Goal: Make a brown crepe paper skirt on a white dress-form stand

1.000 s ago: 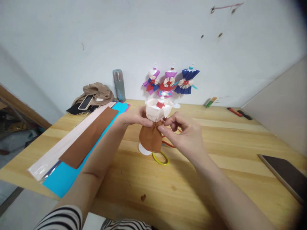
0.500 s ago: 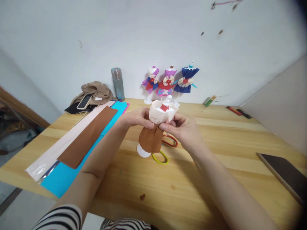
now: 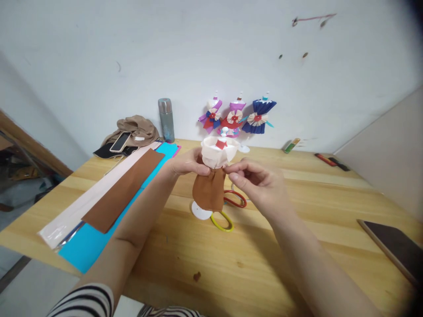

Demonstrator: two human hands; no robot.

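A small paper doll (image 3: 211,185) stands on a round white base over the wooden table (image 3: 297,246). It wears a brown paper skirt and a cream paper top with a red piece at the neck. My left hand (image 3: 187,163) is closed on the doll's waist from the left. My right hand (image 3: 257,180) pinches the cream paper at the waist from the right. Scissors (image 3: 228,211) with a red and a yellow handle loop lie on the table just behind the doll.
Long sheets of cream, brown and blue paper (image 3: 115,193) lie at the left. Three finished paper dolls (image 3: 236,116), a grey flask (image 3: 165,119) and a beige cloth with a phone (image 3: 128,136) stand at the back. A dark tablet (image 3: 393,248) lies at the right edge.
My right hand has drawn slightly away to the right, from a wrapped grip on the top to a fingertip pinch at the waist. The doll stays held by my left hand.
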